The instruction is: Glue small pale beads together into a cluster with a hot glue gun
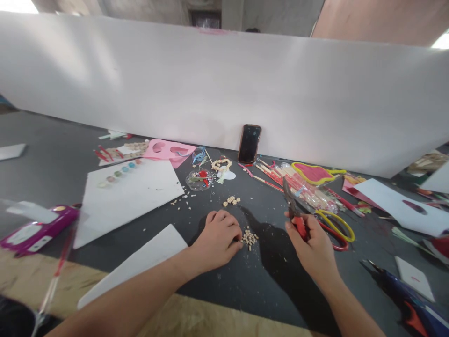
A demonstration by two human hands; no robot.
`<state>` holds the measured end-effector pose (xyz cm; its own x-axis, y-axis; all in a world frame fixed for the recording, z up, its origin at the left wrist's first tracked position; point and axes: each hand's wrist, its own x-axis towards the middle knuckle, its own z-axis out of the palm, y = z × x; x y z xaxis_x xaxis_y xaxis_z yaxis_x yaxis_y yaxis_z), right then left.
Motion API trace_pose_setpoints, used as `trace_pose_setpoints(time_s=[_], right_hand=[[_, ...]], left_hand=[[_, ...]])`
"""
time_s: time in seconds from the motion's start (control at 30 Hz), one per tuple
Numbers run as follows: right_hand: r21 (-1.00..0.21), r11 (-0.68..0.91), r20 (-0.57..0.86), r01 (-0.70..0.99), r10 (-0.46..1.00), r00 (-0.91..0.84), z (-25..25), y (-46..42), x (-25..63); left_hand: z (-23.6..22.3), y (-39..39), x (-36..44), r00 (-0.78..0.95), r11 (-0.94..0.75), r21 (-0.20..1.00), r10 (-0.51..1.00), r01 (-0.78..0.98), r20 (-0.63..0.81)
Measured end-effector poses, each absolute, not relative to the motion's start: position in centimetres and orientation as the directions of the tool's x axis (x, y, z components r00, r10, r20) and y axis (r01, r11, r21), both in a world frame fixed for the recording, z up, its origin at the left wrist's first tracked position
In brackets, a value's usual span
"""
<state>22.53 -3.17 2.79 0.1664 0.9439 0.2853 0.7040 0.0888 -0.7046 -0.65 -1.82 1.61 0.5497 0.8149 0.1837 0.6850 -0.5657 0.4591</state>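
Observation:
My left hand (pixel 218 238) rests knuckles up on the dark table (pixel 252 276), its fingers curled and pinched at a small heap of pale wooden beads (pixel 249 238). What the fingertips hold is hidden. My right hand (pixel 312 243) is closed round the red handles of pliers (pixel 293 210), whose dark jaws point up and away from me. A second small cluster of beads (pixel 231 201) lies a little farther back.
White sheets (pixel 129 196) (pixel 140 262) lie at the left. Yellow-handled scissors (pixel 335 224) and a bundle of sticks (pixel 298 187) are to the right. A phone (pixel 249 143) leans on the white partition (pixel 224 89). A glue gun (pixel 403 295) lies front right.

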Motion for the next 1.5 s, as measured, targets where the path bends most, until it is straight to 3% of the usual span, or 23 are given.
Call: trace_pose_setpoints(time_s=[0.47,1.1,1.3,1.5], right_hand=[[-0.681,0.079,0.278,0.728,0.948,0.157,2.93,-3.28,22.35],[-0.7,0.11,0.239,0.705,0.967,0.086,2.63,-3.36,22.32],[-0.698,0.095,0.216,0.71,0.973,0.082,2.8,-3.41,22.16],[-0.694,0.097,0.221,0.713,0.972,0.083,2.94,-3.45,21.92]], left_hand=[[1.65,-1.7,-0.8,0.548,-0.565,0.438,0.817,0.699,0.178],[2.02,-1.47,-0.58,0.45,-0.458,0.64,0.873,0.617,0.19],[1.56,-1.51,-0.47,0.534,-0.53,0.596,0.823,0.603,0.192],[1.43,-2.3,-0.22,0.634,-0.676,0.462,0.724,0.574,0.271]])
